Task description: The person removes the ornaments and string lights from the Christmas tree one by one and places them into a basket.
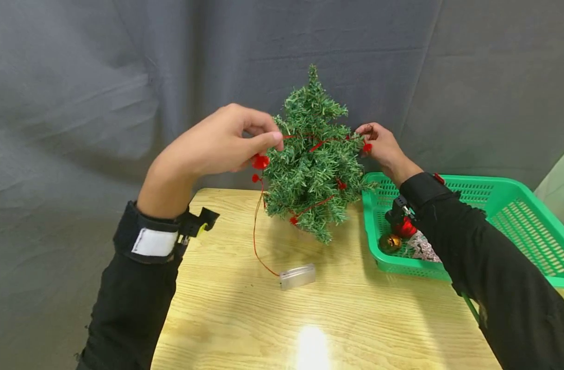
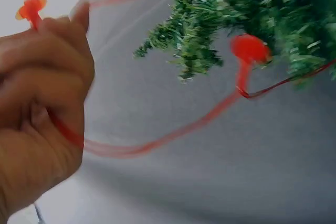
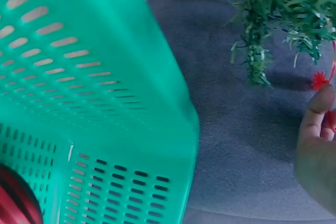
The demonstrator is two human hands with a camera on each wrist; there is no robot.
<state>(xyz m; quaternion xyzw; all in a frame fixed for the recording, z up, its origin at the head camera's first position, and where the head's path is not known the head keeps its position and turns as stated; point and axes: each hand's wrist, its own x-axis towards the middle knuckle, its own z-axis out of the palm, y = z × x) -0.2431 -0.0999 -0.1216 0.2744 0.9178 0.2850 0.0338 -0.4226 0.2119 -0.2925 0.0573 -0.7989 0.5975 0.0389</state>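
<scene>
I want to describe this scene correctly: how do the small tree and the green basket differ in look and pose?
The small tree stands upright on the table; the green basket lies flat beside it. The tree is bristly dark green, wound with a red string of lights that both hands pinch; the basket is smooth, perforated, bright green plastic holding ornaments. Both are green and rest on the table.

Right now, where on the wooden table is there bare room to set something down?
The near wooden table in front of the clear battery box is bare, as is the left strip beside the red wire. Around the small green tree and green plastic basket it is crowded.
</scene>
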